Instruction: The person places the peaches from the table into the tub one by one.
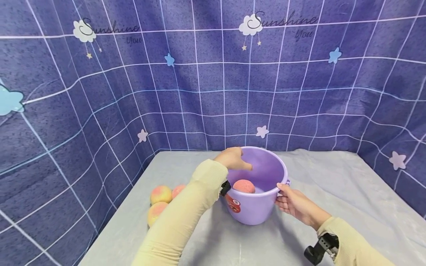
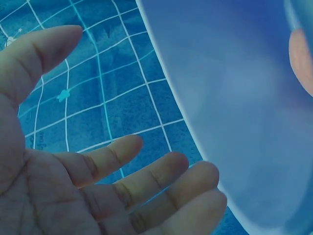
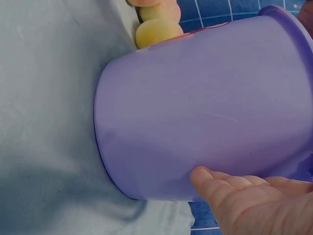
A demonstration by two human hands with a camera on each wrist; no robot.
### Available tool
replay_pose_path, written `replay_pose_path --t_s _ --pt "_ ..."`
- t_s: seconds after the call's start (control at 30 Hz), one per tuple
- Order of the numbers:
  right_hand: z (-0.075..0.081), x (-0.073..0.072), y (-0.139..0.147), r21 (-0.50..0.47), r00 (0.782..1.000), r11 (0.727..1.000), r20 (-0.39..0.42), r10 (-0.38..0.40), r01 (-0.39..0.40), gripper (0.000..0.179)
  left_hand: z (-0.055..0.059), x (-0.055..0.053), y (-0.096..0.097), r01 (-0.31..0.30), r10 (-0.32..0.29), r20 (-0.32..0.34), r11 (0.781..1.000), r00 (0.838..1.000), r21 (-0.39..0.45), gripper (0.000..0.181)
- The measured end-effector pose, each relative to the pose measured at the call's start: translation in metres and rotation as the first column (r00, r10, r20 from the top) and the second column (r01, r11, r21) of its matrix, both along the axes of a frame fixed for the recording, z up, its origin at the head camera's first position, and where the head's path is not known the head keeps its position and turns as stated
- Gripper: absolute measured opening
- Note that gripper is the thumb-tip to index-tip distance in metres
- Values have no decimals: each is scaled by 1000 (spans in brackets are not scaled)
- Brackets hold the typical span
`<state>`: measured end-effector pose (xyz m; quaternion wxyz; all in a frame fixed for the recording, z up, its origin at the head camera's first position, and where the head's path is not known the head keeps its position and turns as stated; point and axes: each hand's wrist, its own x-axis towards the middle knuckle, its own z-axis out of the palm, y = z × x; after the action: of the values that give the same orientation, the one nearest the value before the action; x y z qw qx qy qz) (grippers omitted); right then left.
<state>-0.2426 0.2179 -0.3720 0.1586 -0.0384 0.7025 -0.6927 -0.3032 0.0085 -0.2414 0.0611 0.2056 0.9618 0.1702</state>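
Observation:
A purple bucket (image 1: 254,208) stands upright on the table, with one peach (image 1: 244,186) lying inside it. My left hand (image 1: 233,159) is over the bucket's left rim. In the left wrist view its fingers (image 2: 161,181) are spread and loosely bent, holding nothing, close by the bucket wall (image 2: 220,98). At the right rim, my right hand (image 1: 294,203) grips the bucket with the thumb at the rim and the fingers below, against the outer side. In the right wrist view those fingers (image 3: 215,183) lie along the bucket wall (image 3: 195,112).
To the bucket's left, several peaches (image 1: 161,194) sit together on the grey-covered table (image 1: 319,173), partly behind the left sleeve (image 1: 189,207). A blue gridded curtain (image 1: 206,99) hangs around the table's back and sides.

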Motion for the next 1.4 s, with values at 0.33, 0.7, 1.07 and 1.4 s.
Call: replay_pose_path --t_s 0.33,0.7,1.07,1.4 --pt "0 0 1 13 1000 1000 0 1 -1 77 -3 9 -6 0 -1 -5 997 1000 -78 63" --pt "1 0 1 21 1000 1000 5 -7 7 77 -18 -2 -29 307 -301 -64 944 951 117 62" --pt "0 0 1 7 1000 1000 9 6 -6 79 -30 2 -53 385 -366 -126 904 922 189 63" --pt "1 0 -2 10 1000 1000 8 11 -11 78 -41 7 -81 388 -367 -129 893 921 229 66"
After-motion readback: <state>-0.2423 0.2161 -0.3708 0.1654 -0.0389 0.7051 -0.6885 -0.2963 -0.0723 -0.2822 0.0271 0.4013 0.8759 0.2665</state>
